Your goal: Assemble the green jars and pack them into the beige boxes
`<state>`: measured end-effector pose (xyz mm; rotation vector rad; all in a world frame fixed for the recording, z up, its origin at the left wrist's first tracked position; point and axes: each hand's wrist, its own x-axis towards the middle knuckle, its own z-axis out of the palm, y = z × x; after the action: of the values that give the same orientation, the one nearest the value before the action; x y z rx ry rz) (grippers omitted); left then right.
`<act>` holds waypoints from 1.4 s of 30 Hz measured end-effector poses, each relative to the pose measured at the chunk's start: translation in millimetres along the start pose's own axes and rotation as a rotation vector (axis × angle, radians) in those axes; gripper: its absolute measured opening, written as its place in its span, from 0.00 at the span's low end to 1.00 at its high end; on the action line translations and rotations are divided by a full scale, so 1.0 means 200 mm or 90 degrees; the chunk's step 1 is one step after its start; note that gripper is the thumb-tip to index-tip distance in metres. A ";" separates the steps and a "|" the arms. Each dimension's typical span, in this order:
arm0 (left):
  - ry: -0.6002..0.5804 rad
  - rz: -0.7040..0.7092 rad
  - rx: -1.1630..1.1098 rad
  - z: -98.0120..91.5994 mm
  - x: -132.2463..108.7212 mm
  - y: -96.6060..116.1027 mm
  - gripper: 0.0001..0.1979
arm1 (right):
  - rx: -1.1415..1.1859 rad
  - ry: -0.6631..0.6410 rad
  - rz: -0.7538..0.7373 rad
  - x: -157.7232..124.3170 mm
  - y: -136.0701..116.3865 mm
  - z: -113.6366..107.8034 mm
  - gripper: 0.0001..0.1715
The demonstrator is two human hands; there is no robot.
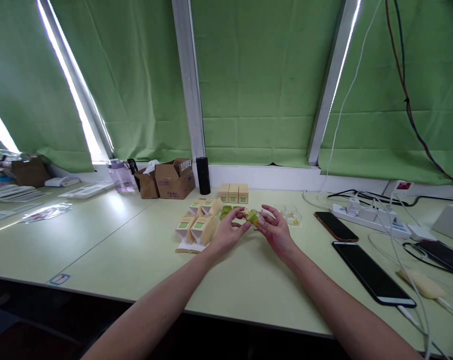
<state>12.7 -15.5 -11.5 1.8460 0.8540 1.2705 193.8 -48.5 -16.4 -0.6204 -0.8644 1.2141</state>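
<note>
one green item between the fingers

Worn on head, camera is looking from above front edge of desk, facing forward and slightly down toward back edge and green blinds. Wide view is standing near, left hand and right hand lying below centre.

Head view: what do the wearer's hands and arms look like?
The left hand and right hand are ungloved; the left forearm and right forearm are bare and tapering, with no sleeves, watches or bracelets visible. Any rings are too small to tell.
</note>
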 end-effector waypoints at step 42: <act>-0.098 0.058 0.174 0.01 -0.05 -0.08 0.20 | -0.250 0.170 -0.122 0.07 0.02 -0.06 0.23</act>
<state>9.0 -16.2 -29.8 2.1897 0.9023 1.0912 203.7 -34.2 -23.9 -0.9684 -0.9170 0.7711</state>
